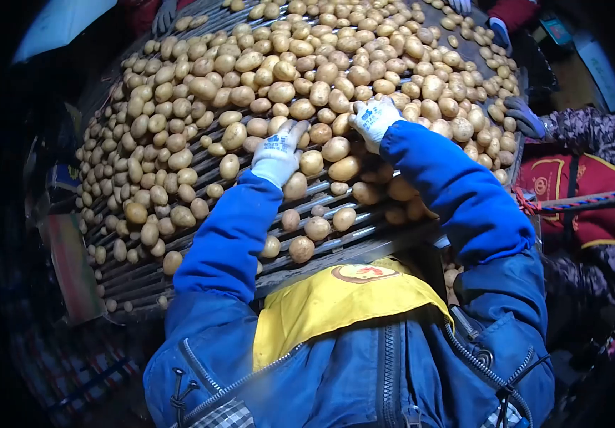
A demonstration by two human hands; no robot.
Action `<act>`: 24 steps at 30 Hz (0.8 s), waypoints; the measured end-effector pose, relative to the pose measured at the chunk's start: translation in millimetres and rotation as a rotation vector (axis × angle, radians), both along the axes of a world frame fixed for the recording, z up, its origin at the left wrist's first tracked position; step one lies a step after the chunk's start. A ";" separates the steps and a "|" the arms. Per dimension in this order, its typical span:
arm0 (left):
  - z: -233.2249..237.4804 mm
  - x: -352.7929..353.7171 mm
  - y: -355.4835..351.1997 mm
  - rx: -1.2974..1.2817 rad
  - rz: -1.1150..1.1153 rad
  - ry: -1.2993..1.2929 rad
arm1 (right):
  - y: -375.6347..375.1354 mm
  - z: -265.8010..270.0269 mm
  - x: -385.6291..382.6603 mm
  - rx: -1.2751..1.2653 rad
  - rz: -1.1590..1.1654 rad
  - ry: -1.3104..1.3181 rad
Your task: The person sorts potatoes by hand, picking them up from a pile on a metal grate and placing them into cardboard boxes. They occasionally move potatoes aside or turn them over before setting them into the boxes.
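Many potatoes (304, 109) lie loose over a bed of metal rollers (246, 235). My left hand (279, 151), in a white glove with greyish fingertips, reaches among them with fingers extended. It touches or nearly touches the potatoes around it, and I see none held in it. My right hand (376, 120), gloved the same way, rests farther forward and to the right. Its fingers are slightly bent and apart over the potatoes; what lies under the palm is hidden.
Other people's gloved hands show at the far left (164, 16), the far right (500, 36) and the right edge (525, 118). A red and blue cord (571, 203) runs by the right side. A worn board (72, 267) stands at the left edge.
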State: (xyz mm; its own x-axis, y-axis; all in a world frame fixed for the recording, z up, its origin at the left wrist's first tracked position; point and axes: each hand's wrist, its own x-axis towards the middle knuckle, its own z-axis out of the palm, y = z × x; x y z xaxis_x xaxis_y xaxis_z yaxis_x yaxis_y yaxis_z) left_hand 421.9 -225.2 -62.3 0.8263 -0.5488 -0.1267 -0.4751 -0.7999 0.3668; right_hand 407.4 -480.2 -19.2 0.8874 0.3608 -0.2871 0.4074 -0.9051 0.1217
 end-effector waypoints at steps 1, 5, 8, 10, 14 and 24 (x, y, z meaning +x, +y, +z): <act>-5.8 4.1 0.8 0.011 -0.020 -0.034 | -2.6 4.8 -6.6 -0.011 -0.012 0.001; -15.3 8.0 3.5 -0.069 -0.023 -0.063 | -20.2 17.7 -49.0 0.523 -0.378 -0.073; -17.5 11.4 5.0 -0.203 -0.032 -0.073 | -41.9 19.3 -98.6 1.414 -0.736 0.155; -5.4 10.8 1.3 -0.204 0.030 0.029 | -44.4 34.1 -147.8 1.826 -0.855 0.159; -8.5 10.9 7.2 -0.396 0.067 0.059 | -61.4 27.5 -258.6 2.244 -1.054 0.183; 57.3 -96.7 -74.7 -0.992 0.164 0.714 | -49.1 -28.0 -465.9 2.476 -1.203 -0.843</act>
State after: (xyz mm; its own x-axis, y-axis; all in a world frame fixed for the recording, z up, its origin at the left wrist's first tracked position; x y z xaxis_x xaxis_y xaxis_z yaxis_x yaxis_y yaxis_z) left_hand 325.2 -299.9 -5.0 0.8113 -0.5607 -0.1655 0.1608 -0.0582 0.9853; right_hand -58.5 -529.3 -47.2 0.5187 -0.8279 -0.2132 0.4531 0.4777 -0.7526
